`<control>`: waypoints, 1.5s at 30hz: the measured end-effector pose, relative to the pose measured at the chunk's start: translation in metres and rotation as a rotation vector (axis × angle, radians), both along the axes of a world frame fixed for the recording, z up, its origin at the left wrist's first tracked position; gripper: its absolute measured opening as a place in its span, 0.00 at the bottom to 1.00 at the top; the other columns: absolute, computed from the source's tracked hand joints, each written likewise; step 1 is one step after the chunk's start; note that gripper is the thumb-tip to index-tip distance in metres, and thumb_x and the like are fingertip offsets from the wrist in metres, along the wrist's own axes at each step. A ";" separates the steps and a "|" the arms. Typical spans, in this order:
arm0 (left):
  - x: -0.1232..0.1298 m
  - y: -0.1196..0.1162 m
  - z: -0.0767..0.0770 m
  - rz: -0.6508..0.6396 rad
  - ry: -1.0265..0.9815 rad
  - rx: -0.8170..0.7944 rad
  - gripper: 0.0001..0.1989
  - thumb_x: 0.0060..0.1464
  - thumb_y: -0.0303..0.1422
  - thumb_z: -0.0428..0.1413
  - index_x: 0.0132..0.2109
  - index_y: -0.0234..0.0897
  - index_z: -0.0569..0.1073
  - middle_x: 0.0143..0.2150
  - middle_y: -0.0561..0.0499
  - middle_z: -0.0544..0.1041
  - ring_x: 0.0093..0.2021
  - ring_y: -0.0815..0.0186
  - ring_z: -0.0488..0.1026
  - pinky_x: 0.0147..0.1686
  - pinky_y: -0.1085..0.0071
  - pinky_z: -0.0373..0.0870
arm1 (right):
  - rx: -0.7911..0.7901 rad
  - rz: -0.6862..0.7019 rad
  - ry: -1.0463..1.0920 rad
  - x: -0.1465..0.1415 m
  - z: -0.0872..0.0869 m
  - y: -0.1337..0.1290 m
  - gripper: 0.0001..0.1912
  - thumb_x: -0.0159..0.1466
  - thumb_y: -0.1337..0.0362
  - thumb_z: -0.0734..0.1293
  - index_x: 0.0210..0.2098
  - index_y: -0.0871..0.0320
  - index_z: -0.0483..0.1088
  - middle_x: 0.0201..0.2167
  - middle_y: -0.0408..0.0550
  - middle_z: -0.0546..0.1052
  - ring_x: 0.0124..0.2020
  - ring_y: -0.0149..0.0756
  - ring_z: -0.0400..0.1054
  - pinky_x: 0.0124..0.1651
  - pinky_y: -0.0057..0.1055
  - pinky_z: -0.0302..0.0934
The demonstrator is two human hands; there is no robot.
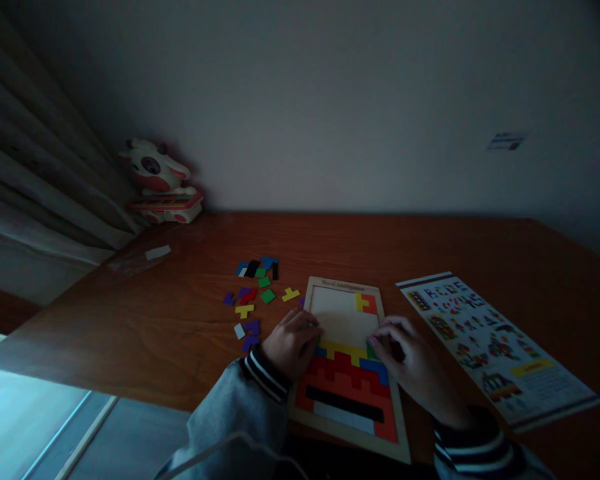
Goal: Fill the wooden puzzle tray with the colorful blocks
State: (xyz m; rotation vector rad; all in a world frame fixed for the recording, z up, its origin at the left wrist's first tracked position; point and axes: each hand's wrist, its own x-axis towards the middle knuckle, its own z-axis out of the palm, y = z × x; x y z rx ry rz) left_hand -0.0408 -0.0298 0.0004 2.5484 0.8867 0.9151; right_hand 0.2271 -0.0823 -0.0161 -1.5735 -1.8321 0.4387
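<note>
A wooden puzzle board (403, 437) lies in front of me, its lower part filled with red, black, white, blue and yellow pieces. In its top right corner sit a yellow piece (361, 302) and a red piece (373, 308). My right hand (413, 357) is closed at the board's right side, thumb and forefinger pinched at a green puzzle piece (371, 351) that is partly hidden. Over the left edge rests my left hand (291, 341), its fingers curled together; whatever they hold is hidden.
Several loose puzzle pieces (268, 296) are scattered left of the board. A printed pattern sheet (500, 353) lies to the right. A cow-shaped toy keyboard (165, 180) stands at the table's back left corner, near a curtain (40, 147). A cable (230, 440) crosses low in front of me.
</note>
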 end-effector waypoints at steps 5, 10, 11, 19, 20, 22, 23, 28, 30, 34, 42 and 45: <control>-0.004 -0.002 -0.003 0.037 0.018 0.030 0.13 0.58 0.26 0.52 0.45 0.36 0.79 0.40 0.44 0.78 0.41 0.60 0.74 0.47 0.58 0.73 | 0.033 0.023 -0.008 0.000 0.000 0.000 0.15 0.69 0.53 0.61 0.33 0.54 0.72 0.41 0.50 0.71 0.41 0.38 0.71 0.44 0.35 0.68; -0.005 -0.003 -0.003 0.015 -0.019 0.004 0.12 0.58 0.26 0.52 0.44 0.36 0.79 0.41 0.44 0.78 0.41 0.61 0.75 0.44 0.62 0.75 | 0.095 0.012 -0.058 -0.002 0.003 -0.001 0.14 0.67 0.53 0.63 0.30 0.54 0.71 0.40 0.49 0.72 0.39 0.38 0.71 0.42 0.35 0.67; -0.006 -0.004 -0.002 0.012 -0.025 0.000 0.12 0.58 0.26 0.52 0.43 0.36 0.79 0.41 0.44 0.78 0.41 0.61 0.75 0.44 0.63 0.75 | 0.100 0.014 -0.067 -0.002 0.003 -0.001 0.14 0.66 0.53 0.63 0.30 0.54 0.71 0.39 0.49 0.72 0.38 0.38 0.72 0.42 0.35 0.67; -0.013 -0.014 0.001 0.020 -0.052 -0.069 0.13 0.56 0.27 0.54 0.47 0.37 0.79 0.44 0.44 0.79 0.42 0.60 0.76 0.45 0.62 0.75 | 0.054 0.069 -0.060 -0.003 0.003 -0.003 0.11 0.66 0.54 0.64 0.32 0.53 0.71 0.38 0.49 0.73 0.39 0.39 0.71 0.42 0.35 0.68; -0.014 -0.015 0.000 0.016 -0.073 -0.078 0.13 0.56 0.28 0.55 0.47 0.37 0.78 0.44 0.44 0.79 0.43 0.60 0.76 0.45 0.63 0.75 | 0.045 0.066 -0.053 -0.002 0.002 -0.003 0.12 0.66 0.54 0.63 0.32 0.53 0.71 0.38 0.49 0.73 0.39 0.39 0.72 0.42 0.34 0.68; -0.016 -0.015 -0.003 -0.003 -0.105 -0.099 0.14 0.56 0.29 0.55 0.48 0.37 0.78 0.46 0.44 0.78 0.44 0.61 0.77 0.46 0.64 0.76 | 0.033 0.053 -0.036 0.000 -0.001 -0.003 0.13 0.68 0.53 0.61 0.34 0.53 0.71 0.38 0.48 0.74 0.38 0.38 0.72 0.41 0.34 0.68; -0.017 -0.016 -0.004 -0.016 -0.112 -0.111 0.14 0.56 0.29 0.55 0.49 0.37 0.78 0.47 0.44 0.78 0.45 0.61 0.77 0.47 0.65 0.76 | 0.031 0.043 -0.031 0.001 -0.003 -0.003 0.13 0.68 0.52 0.61 0.35 0.53 0.71 0.37 0.48 0.74 0.37 0.38 0.72 0.41 0.34 0.68; -0.016 -0.012 -0.006 -0.039 -0.107 -0.107 0.14 0.60 0.30 0.53 0.50 0.37 0.77 0.52 0.43 0.77 0.49 0.61 0.76 0.51 0.64 0.75 | 0.071 -0.040 -0.012 0.006 -0.012 0.001 0.13 0.67 0.52 0.61 0.38 0.53 0.71 0.36 0.49 0.76 0.37 0.40 0.73 0.41 0.36 0.69; -0.014 -0.006 -0.006 -0.002 -0.059 -0.029 0.14 0.62 0.31 0.50 0.50 0.36 0.77 0.55 0.42 0.76 0.55 0.58 0.73 0.56 0.60 0.72 | 0.103 -0.077 -0.006 0.008 -0.015 0.003 0.13 0.66 0.52 0.61 0.40 0.54 0.71 0.38 0.50 0.76 0.38 0.41 0.73 0.42 0.37 0.69; -0.010 0.005 -0.008 0.097 0.152 0.062 0.20 0.66 0.35 0.48 0.61 0.36 0.68 0.62 0.40 0.71 0.65 0.53 0.64 0.64 0.49 0.62 | 0.163 -0.093 -0.012 0.012 -0.019 0.005 0.14 0.67 0.54 0.60 0.41 0.55 0.71 0.39 0.51 0.75 0.40 0.41 0.72 0.43 0.39 0.69; -0.026 0.006 -0.023 0.238 0.268 0.095 0.22 0.66 0.40 0.48 0.61 0.31 0.68 0.61 0.37 0.72 0.62 0.51 0.68 0.64 0.48 0.63 | 0.176 -0.112 -0.029 0.016 -0.022 0.005 0.15 0.68 0.52 0.59 0.41 0.54 0.71 0.40 0.51 0.74 0.41 0.42 0.71 0.45 0.40 0.68; -0.040 0.007 -0.024 0.254 0.289 0.115 0.21 0.66 0.40 0.49 0.59 0.34 0.70 0.61 0.38 0.71 0.63 0.51 0.67 0.63 0.47 0.64 | 0.190 -0.123 -0.031 0.016 -0.021 0.004 0.15 0.68 0.52 0.59 0.40 0.54 0.72 0.39 0.51 0.75 0.42 0.43 0.71 0.46 0.41 0.68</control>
